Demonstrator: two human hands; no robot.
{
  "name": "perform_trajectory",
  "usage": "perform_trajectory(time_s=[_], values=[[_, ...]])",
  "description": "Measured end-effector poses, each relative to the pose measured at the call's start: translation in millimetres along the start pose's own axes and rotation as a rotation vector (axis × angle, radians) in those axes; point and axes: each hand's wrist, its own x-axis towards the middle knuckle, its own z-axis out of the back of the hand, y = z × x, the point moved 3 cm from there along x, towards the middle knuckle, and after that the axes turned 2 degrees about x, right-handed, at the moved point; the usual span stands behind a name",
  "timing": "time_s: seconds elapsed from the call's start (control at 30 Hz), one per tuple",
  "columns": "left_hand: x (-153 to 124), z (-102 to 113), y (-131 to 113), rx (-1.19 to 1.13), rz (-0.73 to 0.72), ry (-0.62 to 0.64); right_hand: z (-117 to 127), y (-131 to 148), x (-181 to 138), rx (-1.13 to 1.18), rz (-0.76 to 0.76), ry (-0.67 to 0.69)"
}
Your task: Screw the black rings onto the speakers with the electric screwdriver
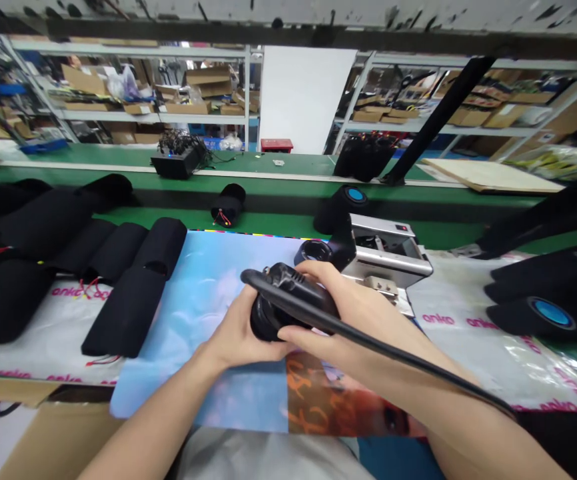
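My left hand (236,337) cups a round black part (268,320) from the left and below, fingers curled round it. My right hand (348,313) wraps over the top of a black tool (288,283) whose thick black cable (398,357) runs along my right forearm toward the lower right. Tool and part are pressed together above a blue printed mat (203,300). Just behind my hands stands a black cylinder piece (318,251) beside a silver metal fixture (393,257).
Several black fabric sleeves (123,287) lie at left on plastic sheeting printed in pink. Black cylinders with blue ends (548,310) lie at right. A small black cylinder (227,203) and another (341,203) sit on the green conveyor (278,223). Shelves with cardboard boxes stand behind.
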Motion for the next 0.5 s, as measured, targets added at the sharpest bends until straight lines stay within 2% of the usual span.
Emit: perform_trajectory(time_s=[0.13, 0.23, 0.33, 0.43, 0.5], values=[[-0.5, 0.5, -1.6, -0.031, 0.051, 0.086, -7.2, 18.5, 10.7, -0.119, -0.120, 0.113], [-0.1, 0.9, -1.1, -0.100, 0.103, 0.055, -8.9, 11.2, 12.6, -0.096, -0.107, 0.065], [0.6, 1.8, -0.2, -0.191, 0.137, -0.035, -5.8, -13.4, 12.6, 0.151, -0.005, -0.034], [1.6, 1.2, -1.2, -0.238, 0.166, -0.012, -3.0, -31.0, 17.2, 0.506, 0.056, 0.014], [2.8, 1.6, -2.7, -0.240, 0.162, 0.016, -2.9, -32.1, 22.4, 0.617, 0.058, 0.074]])
